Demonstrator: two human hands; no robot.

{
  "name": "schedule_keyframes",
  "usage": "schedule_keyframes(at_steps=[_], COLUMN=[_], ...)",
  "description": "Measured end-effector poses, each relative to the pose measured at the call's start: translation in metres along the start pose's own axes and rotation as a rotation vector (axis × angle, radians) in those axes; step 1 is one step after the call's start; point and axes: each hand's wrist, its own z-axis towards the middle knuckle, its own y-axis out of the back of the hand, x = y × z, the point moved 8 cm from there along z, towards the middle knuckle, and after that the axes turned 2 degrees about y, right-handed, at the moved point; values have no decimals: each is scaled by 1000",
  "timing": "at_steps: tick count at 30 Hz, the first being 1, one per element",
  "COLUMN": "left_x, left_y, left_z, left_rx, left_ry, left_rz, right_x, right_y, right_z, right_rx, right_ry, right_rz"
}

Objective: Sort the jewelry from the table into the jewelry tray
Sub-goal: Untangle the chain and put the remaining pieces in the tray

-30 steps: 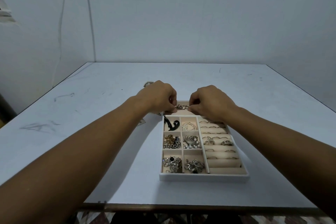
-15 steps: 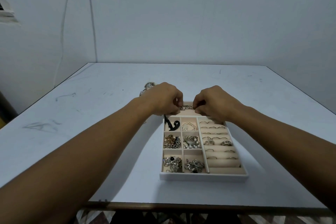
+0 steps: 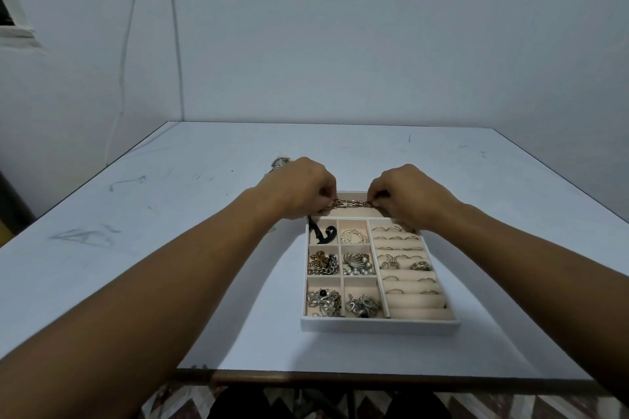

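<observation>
A white jewelry tray [image 3: 379,324] with beige compartments lies on the table before me. Its left squares hold chains, pearls and a black piece; its right side has ring rolls with several rings. A gold chain bracelet [image 3: 350,204] is stretched over the tray's long far compartment. My left hand [image 3: 299,189] pinches its left end, and my right hand [image 3: 406,196] pinches the right end. Both hands hover at the tray's far edge, fingers curled.
A small silver jewelry piece [image 3: 280,163] lies on the white table [image 3: 143,248] just beyond my left hand. The table's near edge runs below the tray. A grey wall with a hanging cable stands behind.
My hands have drawn apart a little, stretching the bracelet between them over the far compartment. The silver piece behind my left hand shows more.
</observation>
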Motion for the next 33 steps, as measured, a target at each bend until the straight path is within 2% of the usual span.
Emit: schedule_keyframes(at_steps=[4,8,12,19,26,33], left_x=[11,24,45,73,76,76], left_y=[10,12,12,0,-12,-16], left_z=[-16,-40,-67,-105,-121,-124], left_rx=[-88,-149,-193,-161,-152,-153], left_ry=[22,51,124,217,151,158], left_rz=[-99,-160,-207,-184,-202,-212], right_x=[-9,-12,2,57,100,115], right_y=[21,37,28,-6,-53,-61], right_z=[-5,2,21,61,94,114], right_rx=[-148,-232,-186,-28,259,178], right_ry=[-88,-105,-74,26,-31,-27], right_rz=[256,246,232,164,-58,-69])
